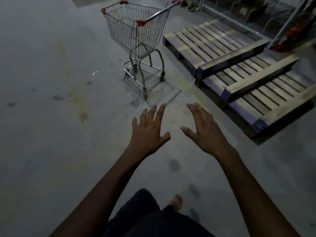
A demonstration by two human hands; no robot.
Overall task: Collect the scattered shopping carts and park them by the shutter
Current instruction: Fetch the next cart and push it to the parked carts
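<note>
A metal wire shopping cart (136, 36) with red corner caps stands alone on the grey concrete floor ahead, its handle bar (159, 14) pointing up and to the right. Both of my arms stretch forward below it. My left hand (148, 130) has its fingers spread and holds nothing. My right hand (203, 129) is likewise spread and empty. Both hands are well short of the cart, with bare floor between. No shutter is in view.
Stacked wooden pallets (239, 65) with blue blocks lie to the right of the cart. Behind them stand metal frames (282, 23) and a cardboard box (246, 9). Open concrete floor (51, 100) spreads to the left. My bare foot (176, 201) shows at the bottom.
</note>
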